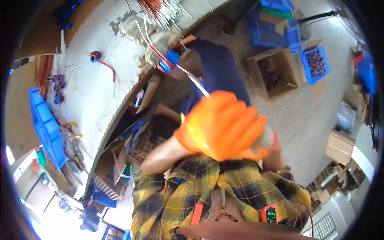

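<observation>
In an orange glove, my left hand (218,126) is closed in front of my chest, blurred by motion. A thin silvery rod (199,85) runs from its fist up to a blue ring-shaped coil (169,61) wound with red wire. This coil sits at the table edge beside a lumpy, pale grey mount (160,42); whether it is fastened there I cannot tell. My right hand (261,147) is mostly hidden behind the orange glove, a red band at its wrist. Its fingers do not show.
On the pale table (96,36) lie another coil (95,56) with a red lead, a bundle of wires (158,12) and several wound coils (58,88). A blue tray (46,126) stands at left. A cardboard box (276,76) and blue crate (315,65) sit on the floor at right.
</observation>
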{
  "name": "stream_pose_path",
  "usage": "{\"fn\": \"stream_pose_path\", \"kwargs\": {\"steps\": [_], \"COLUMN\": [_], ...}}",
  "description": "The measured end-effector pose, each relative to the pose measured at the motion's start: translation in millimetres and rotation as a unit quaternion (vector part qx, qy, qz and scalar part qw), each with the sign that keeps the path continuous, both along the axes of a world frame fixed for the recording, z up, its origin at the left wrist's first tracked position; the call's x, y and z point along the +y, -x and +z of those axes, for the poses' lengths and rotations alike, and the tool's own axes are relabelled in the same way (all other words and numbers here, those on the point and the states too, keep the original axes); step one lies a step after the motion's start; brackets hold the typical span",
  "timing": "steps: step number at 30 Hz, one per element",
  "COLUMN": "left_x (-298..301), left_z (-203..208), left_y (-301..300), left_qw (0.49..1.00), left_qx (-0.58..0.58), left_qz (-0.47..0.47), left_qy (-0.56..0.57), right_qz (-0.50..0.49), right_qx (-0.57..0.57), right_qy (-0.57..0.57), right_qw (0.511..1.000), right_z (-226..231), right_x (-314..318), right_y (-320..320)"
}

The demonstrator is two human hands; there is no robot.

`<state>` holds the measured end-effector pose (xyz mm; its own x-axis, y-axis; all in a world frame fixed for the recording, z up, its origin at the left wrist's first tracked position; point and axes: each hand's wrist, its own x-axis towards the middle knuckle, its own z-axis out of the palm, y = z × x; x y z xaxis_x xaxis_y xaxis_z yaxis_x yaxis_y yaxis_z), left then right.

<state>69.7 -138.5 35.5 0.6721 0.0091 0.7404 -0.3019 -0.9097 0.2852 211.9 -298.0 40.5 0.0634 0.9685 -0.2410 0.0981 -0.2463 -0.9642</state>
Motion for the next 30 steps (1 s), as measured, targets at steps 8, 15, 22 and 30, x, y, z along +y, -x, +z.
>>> {"fn": "stream_pose_path", "kwargs": {"steps": [8,15,22,30], "left_x": [77,147,148,50], "left_z": [43,60,39,32], "left_y": [25,36,40,11], "left_qw": [0.965,0.901,0.908,0.996], "left_qx": [-0.07,0.142,0.1,0.044], "left_qz": [0.24,0.171,0.202,-0.029], "left_qy": [0.077,0.373,0.352,-0.071], "right_qz": [-0.039,-0.093,-0.079,0.028], "right_qx": [-0.03,-0.237,0.159,0.456], "right_qy": [0.121,-0.054,0.084,0.103], "right_qw": [0.991,0.965,0.981,0.884], "right_z": [3,2,6,-29], "right_x": [6,66,76,58], "right_y": [17,33,25,9]}}
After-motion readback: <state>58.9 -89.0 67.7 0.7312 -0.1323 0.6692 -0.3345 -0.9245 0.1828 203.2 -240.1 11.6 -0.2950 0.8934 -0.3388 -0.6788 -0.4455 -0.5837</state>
